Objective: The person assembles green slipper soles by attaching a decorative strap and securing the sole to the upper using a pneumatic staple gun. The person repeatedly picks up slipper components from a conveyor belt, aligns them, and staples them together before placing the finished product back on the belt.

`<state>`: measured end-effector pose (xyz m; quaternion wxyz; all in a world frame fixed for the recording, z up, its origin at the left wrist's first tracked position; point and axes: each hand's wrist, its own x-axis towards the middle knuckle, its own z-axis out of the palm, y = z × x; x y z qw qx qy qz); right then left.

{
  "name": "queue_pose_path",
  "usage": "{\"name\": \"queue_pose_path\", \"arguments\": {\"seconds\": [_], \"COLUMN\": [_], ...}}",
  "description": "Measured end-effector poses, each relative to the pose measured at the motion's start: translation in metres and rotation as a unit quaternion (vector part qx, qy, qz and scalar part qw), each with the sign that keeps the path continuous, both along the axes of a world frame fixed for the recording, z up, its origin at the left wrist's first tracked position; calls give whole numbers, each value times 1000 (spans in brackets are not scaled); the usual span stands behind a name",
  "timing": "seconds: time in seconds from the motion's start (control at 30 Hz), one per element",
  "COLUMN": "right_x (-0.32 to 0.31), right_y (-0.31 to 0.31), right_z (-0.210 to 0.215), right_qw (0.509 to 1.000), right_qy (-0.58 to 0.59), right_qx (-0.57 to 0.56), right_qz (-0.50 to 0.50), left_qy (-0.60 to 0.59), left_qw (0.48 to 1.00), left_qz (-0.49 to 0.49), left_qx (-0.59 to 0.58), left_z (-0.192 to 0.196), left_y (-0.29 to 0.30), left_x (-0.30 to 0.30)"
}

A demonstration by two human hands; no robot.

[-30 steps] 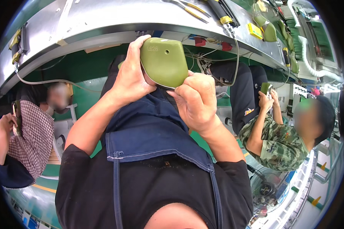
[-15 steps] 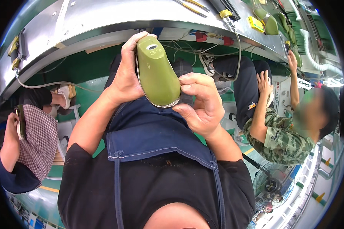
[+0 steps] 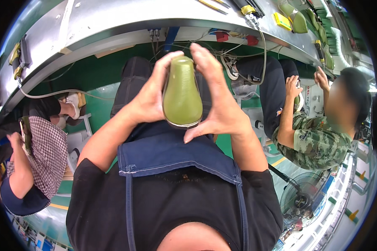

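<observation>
A green shoe last [image 3: 181, 94] is held upright in front of my apron, its wide rounded part toward me. A thin pale and dark edge runs along its underside. My left hand [image 3: 151, 98] is wrapped round its left side, the fingers partly hidden behind it. On the other side my right hand [image 3: 222, 98] is spread, fingers pointing up and away from the last, the thumb close to its lower end. Whether that thumb touches the last I cannot tell.
Across the far side runs a metal bench [image 3: 125, 19]. On it are black-and-yellow tools [image 3: 248, 9], yellow-handled pincers [image 3: 213, 6], a yellow box [image 3: 282, 21] and more green lasts [image 3: 298, 23]. A hose [image 3: 264, 54] hangs down. Co-workers sit at left and right; a fan [image 3: 301, 201] stands behind right.
The last has tipped and moved slightly down and right, so its marked top hole no longer shows. My right hand has opened from its pinch and its fingers now point upward.
</observation>
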<state>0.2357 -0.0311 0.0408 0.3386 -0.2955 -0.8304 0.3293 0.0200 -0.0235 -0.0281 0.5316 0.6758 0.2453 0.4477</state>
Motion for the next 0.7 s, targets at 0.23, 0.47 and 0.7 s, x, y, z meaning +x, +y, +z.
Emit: {"name": "queue_pose_path", "arguments": {"seconds": [0.23, 0.47, 0.7], "right_x": [7, 19, 20], "right_y": [-21, -22, -26], "right_z": [-58, -99, -101], "right_qw": [964, 922, 891], "right_qy": [-1, 106, 130], "right_qx": [-242, -340, -394], "right_qz": [-109, -152, -182], "left_qy": [11, -76, -41], "left_qw": [940, 961, 972], "left_qz": [-82, 18, 106], "left_qx": [-332, -264, -204], "left_z": [-20, -22, -14], "left_y": [-36, -30, -34], "left_x": [23, 13, 27]}}
